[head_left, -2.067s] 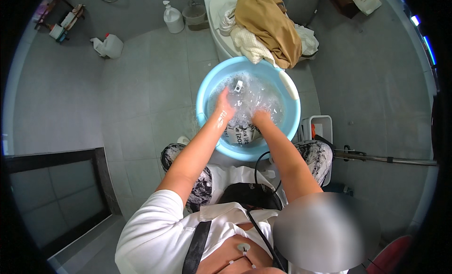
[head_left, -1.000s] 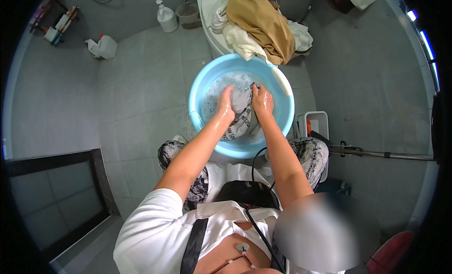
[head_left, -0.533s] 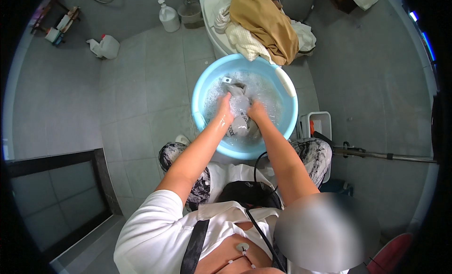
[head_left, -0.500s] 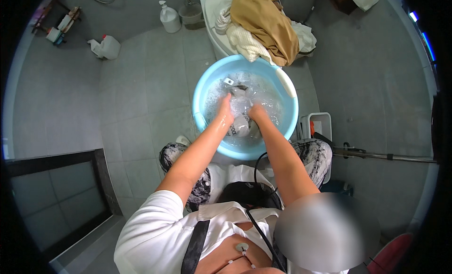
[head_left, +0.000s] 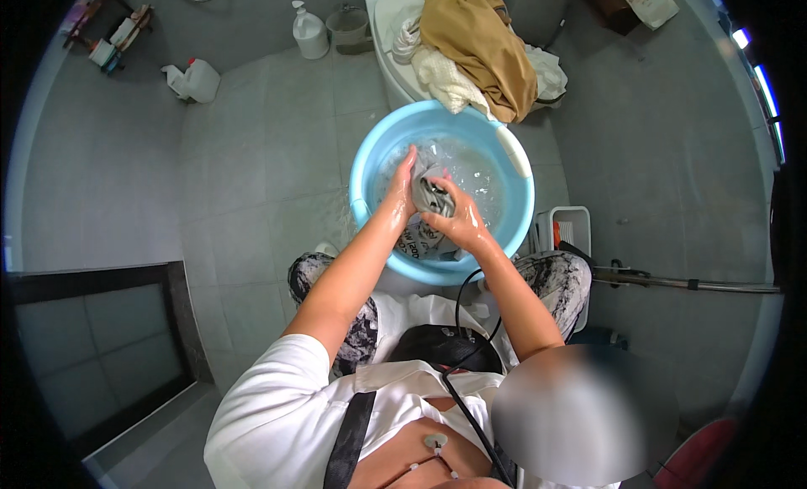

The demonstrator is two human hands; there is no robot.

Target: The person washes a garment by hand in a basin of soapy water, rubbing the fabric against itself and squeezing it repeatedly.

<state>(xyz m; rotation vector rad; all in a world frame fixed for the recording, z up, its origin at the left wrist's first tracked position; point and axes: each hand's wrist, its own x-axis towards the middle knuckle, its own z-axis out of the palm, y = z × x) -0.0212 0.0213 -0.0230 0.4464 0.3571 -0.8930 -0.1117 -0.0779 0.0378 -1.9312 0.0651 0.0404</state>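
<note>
A wet grey garment with dark printed lettering is bunched between my hands, lifted over the light blue basin. My left hand grips it from the left, its thumb pointing away from me and its other fingers hidden behind the cloth. From the right, my right hand closes its fingers and thumb round the bunched part. The garment's lower portion, with more lettering, hangs down into the sudsy water.
Beyond the basin, a brown garment and white knitwear lie heaped on a white toilet. A pump bottle and a jug stand farther back. To the right are a white bin and a metal pole.
Both hands have come up out of the suds, raising part of the grey garment. My right hand has turned and now wraps round the bunched cloth beside my left.
</note>
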